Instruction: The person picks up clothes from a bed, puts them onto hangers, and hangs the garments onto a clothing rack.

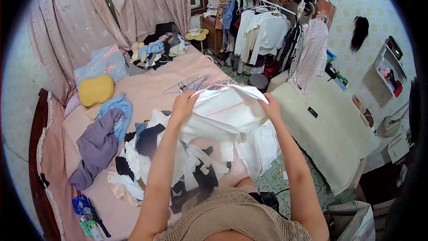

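Both of my hands hold up a white long-sleeved top [223, 122] in front of me, above the bed. My left hand [183, 107] grips one shoulder edge of it. At the opposite shoulder, my right hand [270, 107] pinches the cloth. A pink hanger [213, 85] shows at the neckline, and its bar shows through inside the top. One white sleeve [258, 149] dangles below my right hand. Behind the top, several loose hangers [189, 84] lie on the pink bed sheet [156, 80]. A heap of white and dark clothes [138, 156] spreads beneath my left forearm.
A purple garment [99, 138] and a yellow cushion [96, 90] lie at the left. More clothes [160, 47] are piled at the bed's far end. A clothes rack [263, 27] stands at the back. On the right, a phone [312, 112] rests on a covered couch [325, 138].
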The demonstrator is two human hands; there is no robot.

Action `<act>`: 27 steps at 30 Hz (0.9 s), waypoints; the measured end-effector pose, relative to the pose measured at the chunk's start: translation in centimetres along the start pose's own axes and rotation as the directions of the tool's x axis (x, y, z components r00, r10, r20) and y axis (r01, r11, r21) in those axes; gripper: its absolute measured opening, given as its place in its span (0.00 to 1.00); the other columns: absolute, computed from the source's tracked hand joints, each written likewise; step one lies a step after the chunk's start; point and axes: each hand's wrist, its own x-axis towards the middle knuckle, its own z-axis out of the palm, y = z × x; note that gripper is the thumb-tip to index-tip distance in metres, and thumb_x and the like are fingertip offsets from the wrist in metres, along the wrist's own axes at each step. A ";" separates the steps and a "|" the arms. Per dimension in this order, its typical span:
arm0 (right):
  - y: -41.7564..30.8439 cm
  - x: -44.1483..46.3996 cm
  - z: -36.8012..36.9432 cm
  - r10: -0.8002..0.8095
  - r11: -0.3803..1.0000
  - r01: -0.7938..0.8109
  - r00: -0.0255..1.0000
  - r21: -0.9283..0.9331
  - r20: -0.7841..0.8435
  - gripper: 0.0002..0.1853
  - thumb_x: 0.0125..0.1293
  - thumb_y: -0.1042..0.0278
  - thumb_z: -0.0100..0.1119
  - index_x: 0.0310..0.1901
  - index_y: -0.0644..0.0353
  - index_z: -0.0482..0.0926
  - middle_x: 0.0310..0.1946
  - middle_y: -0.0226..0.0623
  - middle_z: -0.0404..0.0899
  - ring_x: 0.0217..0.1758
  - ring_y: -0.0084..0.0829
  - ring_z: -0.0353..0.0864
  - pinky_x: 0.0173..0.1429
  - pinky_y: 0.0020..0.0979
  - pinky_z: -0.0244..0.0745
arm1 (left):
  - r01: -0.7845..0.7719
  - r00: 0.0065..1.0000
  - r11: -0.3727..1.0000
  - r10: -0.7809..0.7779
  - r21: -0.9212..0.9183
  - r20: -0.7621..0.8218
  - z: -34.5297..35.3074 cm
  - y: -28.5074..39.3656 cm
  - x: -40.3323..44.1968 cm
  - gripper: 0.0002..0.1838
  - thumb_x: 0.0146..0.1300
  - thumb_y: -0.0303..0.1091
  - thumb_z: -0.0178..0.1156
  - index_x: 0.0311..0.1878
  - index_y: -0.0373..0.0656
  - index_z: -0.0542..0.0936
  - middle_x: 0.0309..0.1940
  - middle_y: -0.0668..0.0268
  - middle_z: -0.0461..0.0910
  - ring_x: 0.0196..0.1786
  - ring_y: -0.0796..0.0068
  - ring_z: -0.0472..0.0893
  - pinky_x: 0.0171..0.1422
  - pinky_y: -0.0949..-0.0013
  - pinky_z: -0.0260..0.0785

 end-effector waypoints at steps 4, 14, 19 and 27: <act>-4.7 -1.8 -0.4 -0.150 0.963 0.196 0.960 -0.185 0.235 0.18 0.57 0.50 0.55 0.35 0.59 0.78 0.23 0.46 0.76 0.26 0.42 0.76 0.33 0.33 0.70 | -0.064 0.946 0.994 0.031 -0.092 -0.322 0.9 -0.1 0.1 0.13 0.61 0.35 0.56 0.44 0.37 0.79 0.28 0.66 0.77 0.33 0.79 0.73 0.41 0.76 0.65; -10.9 0.5 -0.7 -0.629 0.759 0.578 0.770 -0.300 -0.108 0.15 0.57 0.59 0.62 0.40 0.61 0.78 0.33 0.36 0.77 0.37 0.34 0.75 0.43 0.33 0.67 | -0.024 0.996 0.925 -0.012 -0.378 -0.094 -0.6 0.3 -0.3 0.11 0.60 0.37 0.60 0.36 0.39 0.81 0.26 0.78 0.73 0.31 0.88 0.67 0.35 0.81 0.59; -11.0 0.1 0.5 -0.499 0.808 0.526 0.850 -0.263 0.167 0.12 0.57 0.62 0.60 0.41 0.56 0.79 0.33 0.33 0.78 0.37 0.34 0.74 0.43 0.33 0.62 | -0.016 0.968 0.869 -0.110 -0.494 -0.224 -0.8 0.1 0.1 0.12 0.61 0.38 0.59 0.32 0.38 0.80 0.23 0.78 0.71 0.28 0.88 0.64 0.32 0.81 0.57; -10.3 1.1 1.1 -0.558 0.779 0.546 0.828 -0.310 0.057 0.07 0.56 0.63 0.60 0.35 0.53 0.81 0.27 0.26 0.78 0.31 0.27 0.72 0.45 0.31 0.56 | 0.087 0.981 0.584 -0.192 -0.807 -0.033 -1.5 1.5 0.0 0.16 0.66 0.41 0.54 0.43 0.36 0.80 0.33 0.68 0.79 0.35 0.85 0.74 0.41 0.81 0.65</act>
